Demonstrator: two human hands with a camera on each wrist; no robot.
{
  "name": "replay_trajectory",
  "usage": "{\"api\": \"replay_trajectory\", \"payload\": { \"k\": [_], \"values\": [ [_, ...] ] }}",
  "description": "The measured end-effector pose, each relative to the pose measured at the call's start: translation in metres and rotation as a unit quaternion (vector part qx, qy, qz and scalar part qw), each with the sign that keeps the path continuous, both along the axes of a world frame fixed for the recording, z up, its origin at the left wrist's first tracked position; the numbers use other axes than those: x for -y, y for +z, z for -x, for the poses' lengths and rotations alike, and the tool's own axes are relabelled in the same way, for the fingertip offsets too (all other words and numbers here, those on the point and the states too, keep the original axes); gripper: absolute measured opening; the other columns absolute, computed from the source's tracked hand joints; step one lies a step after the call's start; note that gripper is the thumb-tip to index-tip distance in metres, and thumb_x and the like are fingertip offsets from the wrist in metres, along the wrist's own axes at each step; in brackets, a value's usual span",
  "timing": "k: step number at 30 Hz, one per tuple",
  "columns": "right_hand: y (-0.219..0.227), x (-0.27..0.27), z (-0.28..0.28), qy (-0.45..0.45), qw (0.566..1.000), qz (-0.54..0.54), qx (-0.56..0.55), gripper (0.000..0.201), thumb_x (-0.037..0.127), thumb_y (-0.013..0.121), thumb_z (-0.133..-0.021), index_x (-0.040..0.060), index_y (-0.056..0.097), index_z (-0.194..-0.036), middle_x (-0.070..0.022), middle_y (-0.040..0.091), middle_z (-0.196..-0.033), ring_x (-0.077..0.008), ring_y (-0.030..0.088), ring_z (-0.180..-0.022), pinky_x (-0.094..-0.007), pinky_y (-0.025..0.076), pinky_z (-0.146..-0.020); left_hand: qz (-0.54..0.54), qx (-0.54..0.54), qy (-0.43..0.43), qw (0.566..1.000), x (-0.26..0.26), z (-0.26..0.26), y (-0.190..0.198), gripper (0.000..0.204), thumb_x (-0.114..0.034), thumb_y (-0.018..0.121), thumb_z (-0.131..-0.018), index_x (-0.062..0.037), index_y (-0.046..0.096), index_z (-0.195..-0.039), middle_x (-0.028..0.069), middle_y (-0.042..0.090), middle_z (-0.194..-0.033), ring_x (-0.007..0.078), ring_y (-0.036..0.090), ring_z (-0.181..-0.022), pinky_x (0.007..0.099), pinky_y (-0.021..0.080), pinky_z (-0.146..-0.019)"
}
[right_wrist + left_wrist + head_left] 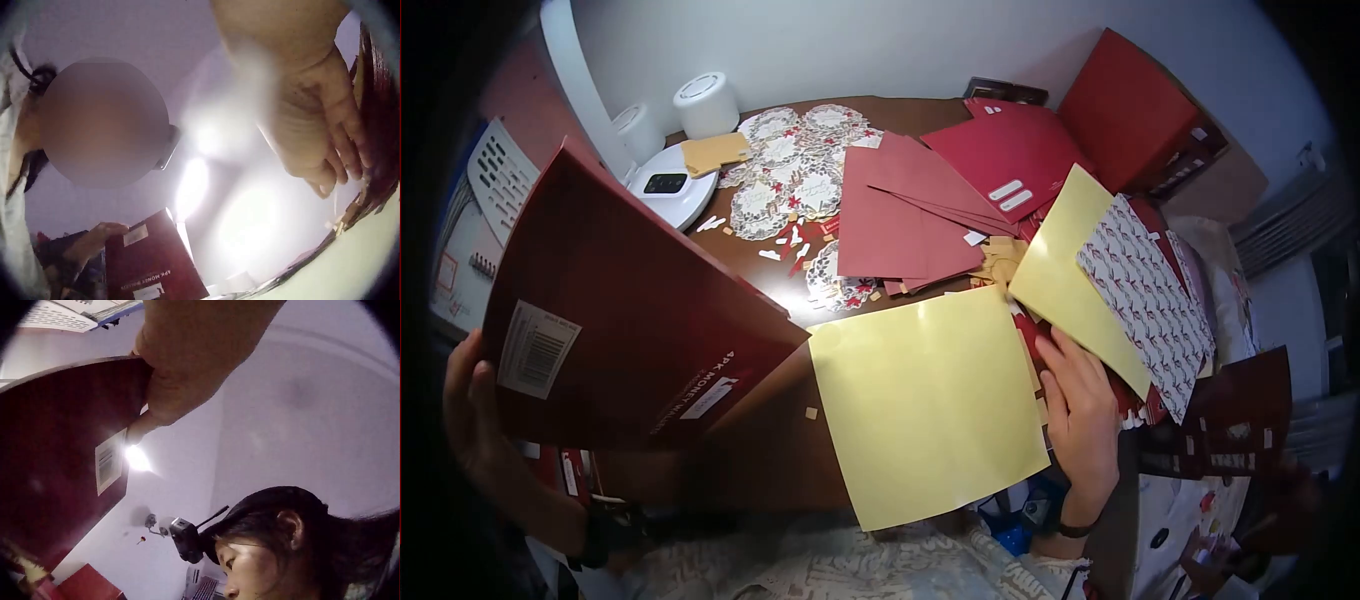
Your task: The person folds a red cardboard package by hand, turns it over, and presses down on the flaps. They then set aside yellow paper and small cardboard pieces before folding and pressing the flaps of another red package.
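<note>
At the left of the head view, my left hand (485, 420) grips the edge of a dark red card folder (630, 310), held up and tilted. It bears a white barcode label and the printed words "4PK MONEY WALLETS"; the left wrist view shows the thumb by the barcode. My right hand (1080, 420) lies with loosely extended fingers beside a pale yellow square sheet (930, 410), and nothing shows in its grasp. Just beyond these fingers is a second yellow sheet (1070, 270), overlapped by a patterned white card (1145, 290).
Red envelopes (910, 210) and a crimson folder (1010, 150) lie at the back. Behind them stands a red box-like folder (1135, 110). Floral paper cutouts (785, 170) and small scraps (800, 240) spread near a white lamp base (670, 205). Another dark red folder (1225, 415) is at right.
</note>
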State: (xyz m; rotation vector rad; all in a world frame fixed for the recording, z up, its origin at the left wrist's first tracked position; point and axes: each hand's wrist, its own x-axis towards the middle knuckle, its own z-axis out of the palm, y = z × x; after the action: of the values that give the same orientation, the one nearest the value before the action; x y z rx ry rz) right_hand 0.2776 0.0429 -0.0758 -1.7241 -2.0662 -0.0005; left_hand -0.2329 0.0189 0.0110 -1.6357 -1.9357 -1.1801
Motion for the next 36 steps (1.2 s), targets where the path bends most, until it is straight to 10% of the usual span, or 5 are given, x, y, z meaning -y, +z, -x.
{"api": "replay_trajectory", "payload": {
  "k": [3, 11, 17, 36],
  "values": [
    [0.007, -0.013, -0.003, -0.023, 0.999, -0.015, -0.033, 0.047, -0.005, 0.055, -0.090, -0.0014, 0.050, -0.136, -0.0219, 0.057, -0.132, -0.0370, 0.054, -0.124, -0.0437, 0.044, -0.101, -0.014, -0.009, 0.006, 1.000, -0.004, -0.001, -0.005, 0.030, -0.025, 0.057, -0.098, -0.0082, 0.068, -0.120, 0.0086, 0.067, -0.119, 0.0200, 0.063, -0.111, 0.0349, 0.051, -0.094],
    [0.007, -0.037, -0.014, -0.004, 0.999, 0.020, -0.042, 0.039, -0.004, 0.048, -0.093, -0.0029, 0.054, -0.132, -0.0221, 0.057, -0.132, -0.0357, 0.054, -0.124, -0.0375, 0.042, -0.103, 0.045, -0.071, 0.025, 0.996, -0.007, 0.010, -0.003, 0.038, -0.033, 0.050, -0.101, -0.0086, 0.064, -0.126, 0.0097, 0.067, -0.121, 0.0193, 0.059, -0.120, 0.0371, 0.050, -0.099],
    [-0.011, -0.045, 0.002, 0.074, 0.982, 0.174, 0.015, 0.060, -0.008, 0.046, -0.081, 0.0029, 0.048, -0.140, -0.0192, 0.033, -0.153, -0.0408, 0.031, -0.141, -0.0456, 0.037, -0.110, 0.055, -0.084, 0.024, 0.995, -0.007, 0.016, -0.003, 0.041, -0.038, 0.048, -0.101, -0.0115, 0.062, -0.129, 0.0097, 0.062, -0.126, 0.0217, 0.058, -0.120, 0.0378, 0.051, -0.098],
    [0.027, -0.048, -0.015, 0.035, 0.972, 0.027, -0.232, 0.036, -0.005, 0.043, -0.098, -0.0033, 0.055, -0.132, -0.0164, 0.054, -0.138, -0.0241, 0.054, -0.126, -0.0318, 0.044, -0.103, 0.044, -0.063, -0.008, 0.997, 0.001, 0.027, -0.007, 0.039, -0.033, 0.050, -0.100, -0.0077, 0.061, -0.128, 0.0112, 0.059, -0.132, 0.0247, 0.054, -0.125, 0.0409, 0.046, -0.104]
  ]
}}
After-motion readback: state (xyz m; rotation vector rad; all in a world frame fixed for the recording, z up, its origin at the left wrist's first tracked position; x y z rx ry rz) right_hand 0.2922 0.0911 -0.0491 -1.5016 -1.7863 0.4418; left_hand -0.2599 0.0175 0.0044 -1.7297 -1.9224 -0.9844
